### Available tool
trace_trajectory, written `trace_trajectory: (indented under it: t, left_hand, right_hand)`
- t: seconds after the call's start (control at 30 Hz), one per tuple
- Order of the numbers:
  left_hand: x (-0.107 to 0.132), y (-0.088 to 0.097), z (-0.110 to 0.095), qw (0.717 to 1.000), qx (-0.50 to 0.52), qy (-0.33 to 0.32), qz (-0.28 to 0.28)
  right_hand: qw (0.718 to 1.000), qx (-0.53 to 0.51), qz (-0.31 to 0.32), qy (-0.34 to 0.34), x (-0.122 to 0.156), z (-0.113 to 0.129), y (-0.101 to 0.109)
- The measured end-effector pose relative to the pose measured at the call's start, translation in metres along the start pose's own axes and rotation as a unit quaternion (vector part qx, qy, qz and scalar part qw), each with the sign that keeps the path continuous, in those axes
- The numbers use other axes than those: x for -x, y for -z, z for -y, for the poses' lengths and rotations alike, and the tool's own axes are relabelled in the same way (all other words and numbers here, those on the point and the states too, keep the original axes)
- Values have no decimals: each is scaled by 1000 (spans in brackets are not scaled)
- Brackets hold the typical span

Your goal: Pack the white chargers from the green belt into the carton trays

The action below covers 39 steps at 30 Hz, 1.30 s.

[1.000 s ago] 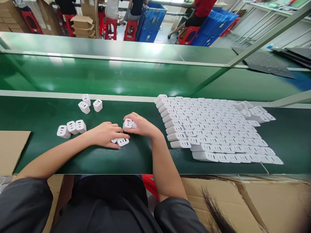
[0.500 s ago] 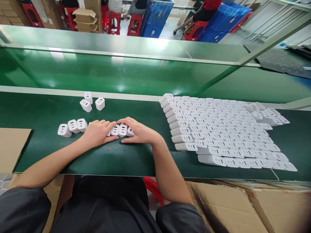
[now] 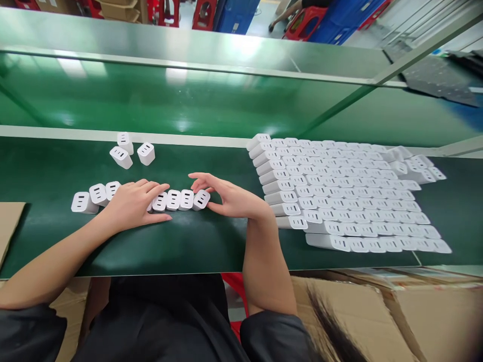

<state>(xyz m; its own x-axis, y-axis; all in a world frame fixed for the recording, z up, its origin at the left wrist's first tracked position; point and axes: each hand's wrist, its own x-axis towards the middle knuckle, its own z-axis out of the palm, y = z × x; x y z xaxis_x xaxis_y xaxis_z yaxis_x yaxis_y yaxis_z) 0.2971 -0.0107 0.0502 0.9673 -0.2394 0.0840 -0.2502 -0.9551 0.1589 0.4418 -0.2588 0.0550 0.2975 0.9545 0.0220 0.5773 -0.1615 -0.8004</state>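
A row of small white charger plugs (image 3: 180, 199) lies on the dark green table (image 3: 188, 246) in front of me. My left hand (image 3: 132, 203) rests flat on the left part of this row, fingers spread, covering a plug or two. My right hand (image 3: 226, 196) is open at the row's right end, fingertips against the last plug (image 3: 201, 199). More plugs of the same row (image 3: 94, 195) stick out to the left of my left hand. Neither hand holds anything.
Three loose plugs (image 3: 130, 150) stand further back on the left. A large block of plugs laid in neat rows (image 3: 347, 196) fills the right side. A green conveyor belt (image 3: 169, 105) runs behind. Cardboard (image 3: 7, 221) lies at the left edge, cartons (image 3: 377, 317) below the table.
My right hand set down the plug it held and both hands pushed the plugs into one line; the hands have now spread apart along that row.
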Motion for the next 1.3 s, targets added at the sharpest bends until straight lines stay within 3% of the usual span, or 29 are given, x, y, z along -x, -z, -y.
trace_trajectory:
  t: [0.37,0.53,0.67,0.83,1.1,1.3]
  left_hand:
    - [0,-4,-2,999,-28,-8,-13]
    - [2,-5,-2,999,-44,-20,-22]
    - [2,-4,-3,999,-43,-17,-23]
    - [0,-2,-5,998,-54,-21,-25]
    - [1,-1,-5,998,-63,-12,-13]
    - [0,-2,-7,998,-63,5,-2]
  right_hand:
    - [999,-16,47,-15,-2,4,-6]
    - [999,6,45,25,-4,3,-6]
    - [999,3,50,17,-1,3,-3]
    - [999,-9,43,-26,7,6,10]
    - [993,-9,86,-80,9,8,14]
    - [985,44,29,-163,15,5,17]
